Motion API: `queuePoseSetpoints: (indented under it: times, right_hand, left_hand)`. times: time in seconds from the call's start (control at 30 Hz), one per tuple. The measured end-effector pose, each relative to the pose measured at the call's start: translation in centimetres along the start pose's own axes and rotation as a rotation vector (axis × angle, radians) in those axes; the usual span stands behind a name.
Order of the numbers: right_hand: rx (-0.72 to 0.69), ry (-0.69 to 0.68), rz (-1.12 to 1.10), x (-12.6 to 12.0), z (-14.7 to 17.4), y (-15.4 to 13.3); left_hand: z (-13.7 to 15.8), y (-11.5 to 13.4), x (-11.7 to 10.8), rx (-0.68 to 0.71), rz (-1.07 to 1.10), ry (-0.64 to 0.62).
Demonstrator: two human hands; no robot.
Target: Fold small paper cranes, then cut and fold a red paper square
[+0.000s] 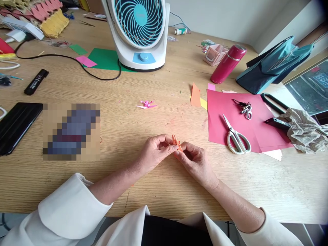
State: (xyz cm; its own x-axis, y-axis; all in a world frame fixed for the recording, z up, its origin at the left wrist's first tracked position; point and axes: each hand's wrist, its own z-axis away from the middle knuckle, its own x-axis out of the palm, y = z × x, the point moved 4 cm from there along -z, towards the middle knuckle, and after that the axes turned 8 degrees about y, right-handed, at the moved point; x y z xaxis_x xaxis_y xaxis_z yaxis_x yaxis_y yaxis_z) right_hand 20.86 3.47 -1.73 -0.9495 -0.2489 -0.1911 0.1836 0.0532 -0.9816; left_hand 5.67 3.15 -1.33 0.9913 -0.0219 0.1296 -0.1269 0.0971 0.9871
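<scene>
A small orange folded paper (177,143) is held up between my two hands, just over the front part of the table. My left hand (160,147) pinches it from the left with thumb and fingers. From the right, my right hand (196,160) grips its lower edge between thumb and forefinger. The paper has several pointed layers standing upward; its lower part is partly hidden by my fingers. Beyond my hands, a pink folded paper crane (147,104) lies on the wooden table (159,85).
White-handled scissors (237,138) and keys (246,110) lie on red paper sheets (217,119) at right. Orange paper (195,95) is nearby. A fan (140,44) stands at the back, with a pink flask (228,64) to its right. A black marker (36,82) lies left.
</scene>
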Motion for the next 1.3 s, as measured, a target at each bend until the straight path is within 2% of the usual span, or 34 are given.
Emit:
queuePoseSetpoints:
  times: [0.1,0.23,0.37,0.83,1.03,1.17,1.3]
  right_hand:
    - [-0.002,0.003,-0.058,-0.3,-0.2,-0.2]
    - [0.013,0.079,-0.144,-1.0,-0.6,-0.1]
    - [0.043,0.046,-0.174,-0.8,-0.8,0.0]
    - [0.068,0.052,-0.151,-0.7,-0.7,0.3]
    - [0.025,0.061,-0.186,-0.7,-0.6,0.4]
    - [-0.014,0.045,-0.219,-0.7,-0.6,0.2]
    - [-0.037,0.055,-0.152,-0.8,-0.6,-0.1]
  left_hand:
    - [-0.2,0.6,-0.5,0.029,-0.05,-0.003]
    - [-0.2,0.8,-0.6,-0.014,-0.126,-0.051]
    - [0.0,0.7,-0.3,0.036,-0.213,-0.073]
    - [0.5,1.0,-0.2,0.207,-0.395,-0.01]
    - [0.6,0.8,-0.2,0.215,-0.468,0.013]
    - [0.9,1.4,-0.3,0.305,-0.572,0.063]
    - [1.0,1.7,-0.5,0.372,-0.669,0.086]
